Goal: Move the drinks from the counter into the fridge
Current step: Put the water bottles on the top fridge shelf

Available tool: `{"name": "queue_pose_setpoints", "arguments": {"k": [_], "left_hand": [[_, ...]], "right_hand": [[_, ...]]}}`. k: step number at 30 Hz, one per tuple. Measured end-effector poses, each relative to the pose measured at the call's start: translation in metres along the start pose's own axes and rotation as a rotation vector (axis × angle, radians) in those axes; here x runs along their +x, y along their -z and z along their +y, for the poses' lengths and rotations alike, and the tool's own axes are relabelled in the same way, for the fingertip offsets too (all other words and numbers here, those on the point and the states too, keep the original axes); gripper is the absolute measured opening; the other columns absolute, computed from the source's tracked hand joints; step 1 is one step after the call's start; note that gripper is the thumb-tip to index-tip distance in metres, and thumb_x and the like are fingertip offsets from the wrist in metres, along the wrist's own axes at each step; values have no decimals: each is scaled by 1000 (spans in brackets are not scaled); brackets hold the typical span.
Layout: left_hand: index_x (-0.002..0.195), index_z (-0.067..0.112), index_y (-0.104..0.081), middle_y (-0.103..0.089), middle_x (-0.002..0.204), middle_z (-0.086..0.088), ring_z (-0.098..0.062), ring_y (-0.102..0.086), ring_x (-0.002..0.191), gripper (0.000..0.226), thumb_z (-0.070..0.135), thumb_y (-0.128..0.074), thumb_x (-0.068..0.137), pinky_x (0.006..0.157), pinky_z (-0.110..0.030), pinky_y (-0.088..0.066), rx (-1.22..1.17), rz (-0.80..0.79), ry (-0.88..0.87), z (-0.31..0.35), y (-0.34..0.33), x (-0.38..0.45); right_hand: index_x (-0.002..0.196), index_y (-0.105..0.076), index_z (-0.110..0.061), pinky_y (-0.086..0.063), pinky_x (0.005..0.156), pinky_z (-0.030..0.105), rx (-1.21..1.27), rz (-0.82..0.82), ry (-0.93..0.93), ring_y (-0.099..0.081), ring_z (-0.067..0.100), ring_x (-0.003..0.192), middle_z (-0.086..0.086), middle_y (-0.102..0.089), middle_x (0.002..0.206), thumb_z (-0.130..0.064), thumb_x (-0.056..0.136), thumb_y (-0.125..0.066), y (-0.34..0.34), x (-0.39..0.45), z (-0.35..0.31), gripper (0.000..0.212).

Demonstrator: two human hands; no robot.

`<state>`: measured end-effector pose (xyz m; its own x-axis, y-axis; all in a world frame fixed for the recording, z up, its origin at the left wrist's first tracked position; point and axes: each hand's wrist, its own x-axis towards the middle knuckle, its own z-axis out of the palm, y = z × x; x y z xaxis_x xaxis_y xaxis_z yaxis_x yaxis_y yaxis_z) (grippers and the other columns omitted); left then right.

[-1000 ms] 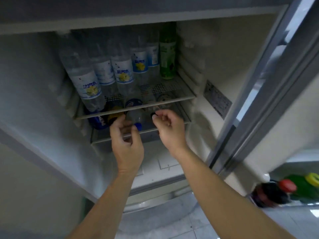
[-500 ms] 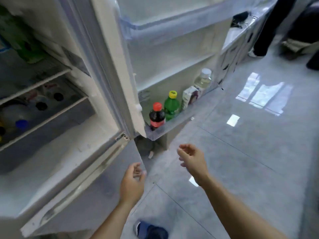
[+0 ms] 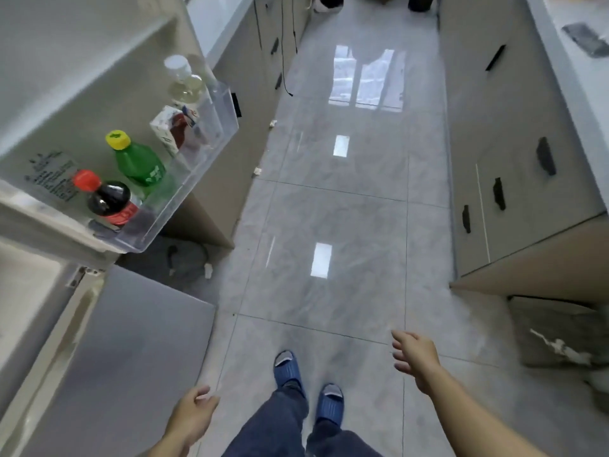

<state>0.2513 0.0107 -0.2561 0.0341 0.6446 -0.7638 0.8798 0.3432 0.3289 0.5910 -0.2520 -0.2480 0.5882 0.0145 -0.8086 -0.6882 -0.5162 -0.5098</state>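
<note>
Left hand (image 3: 194, 412) low over the floor, fingers loosely curled, holding nothing. Right hand (image 3: 416, 356) extended forward, fingers relaxed, also empty. Cola bottle (image 3: 110, 201) and green bottle (image 3: 140, 161) stand in the fridge door shelf (image 3: 197, 166) (near its front corner), well apart from both hands.

Clear door shelf (image 3: 211, 140) with cola bottle (image 3: 110, 201), green bottle (image 3: 140, 161), carton (image 3: 173, 130).

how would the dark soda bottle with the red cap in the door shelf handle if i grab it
The dark soda bottle looks full nearly to its neck, so probably heavy for its size. Its rounded, glossy body may be slippery; a grip at the narrower neck under the red cap seems safer. Standing close beside the green bottle in the clear door shelf, it likely needs lifting straight up.
</note>
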Motion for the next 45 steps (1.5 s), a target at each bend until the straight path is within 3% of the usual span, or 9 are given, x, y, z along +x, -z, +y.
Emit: {"name": "queue_pose_setpoints", "arguments": {"k": [3,9,22,25,27,31,37,40,45], "left_hand": [[122,8,-62,-61,106,-12,-26,-58,81,35,21,-69,90,65,-34,-54,9,4,46,6,8,11],[127,8,-58,-60,120,-15,-32,-59,102,36,22,-62,95,83,-41,-52,-5,-112,34,56,8,50],[130,10,-55,-59,104,-11,-32,-61,104,36,23,-60,97,89,-45,-53,31,-248,-142,241,-43,95],[130,9,-55,-60,111,-14,-33,-61,106,37,22,-60,97,87,-44,-54,55,-231,-139,275,-58,103],[131,9,-54,-60,117,-16,-33,-60,107,37,22,-60,97,87,-45,-53,67,-213,-126,297,-66,107],[132,9,-54,-59,123,-16,-33,-59,108,36,21,-59,98,90,-47,-52,67,-171,-74,336,-75,109],[122,5,-59,-61,110,-14,-29,-58,95,28,19,-58,98,81,-40,-50,2,-115,-38,395,-97,112],[116,2,-64,-63,102,-13,-27,-56,88,26,19,-59,97,81,-40,-51,-50,-69,22,422,-108,119],[117,2,-63,-63,119,-18,-33,-57,97,27,20,-58,97,89,-47,-52,-116,-53,103,474,-120,144]], "right_hand": [[114,-62,-7,-53,62,32,10,51,-73,-64,26,83,11,-66,101,-25,93,-65,11,-7,27,28],[124,-59,-9,-55,80,40,-33,87,-149,-64,28,98,13,-65,116,-27,95,-62,10,-30,56,34],[108,-59,-14,-55,80,42,-26,165,-300,-64,34,99,9,-65,101,-24,97,-59,23,4,36,15],[106,-62,-11,-55,75,40,-29,153,-326,-62,30,83,9,-65,92,-23,97,-59,36,34,15,15],[103,-64,-10,-54,71,37,-44,142,-327,-57,26,74,9,-62,85,-23,96,-59,47,59,-9,15],[96,-62,-16,-54,68,35,-94,114,-282,-62,24,78,7,-66,89,-25,95,-58,68,110,-83,10],[82,-59,-22,-53,67,34,-161,47,-75,-55,20,70,4,-59,75,-25,95,-58,82,190,-240,13],[91,-63,-15,-47,63,30,-161,3,-22,-51,20,68,5,-56,76,-25,95,-59,80,221,-309,11],[103,-61,-13,-46,60,30,-205,-49,33,-51,19,67,4,-55,79,-24,96,-60,61,264,-399,13]]}}
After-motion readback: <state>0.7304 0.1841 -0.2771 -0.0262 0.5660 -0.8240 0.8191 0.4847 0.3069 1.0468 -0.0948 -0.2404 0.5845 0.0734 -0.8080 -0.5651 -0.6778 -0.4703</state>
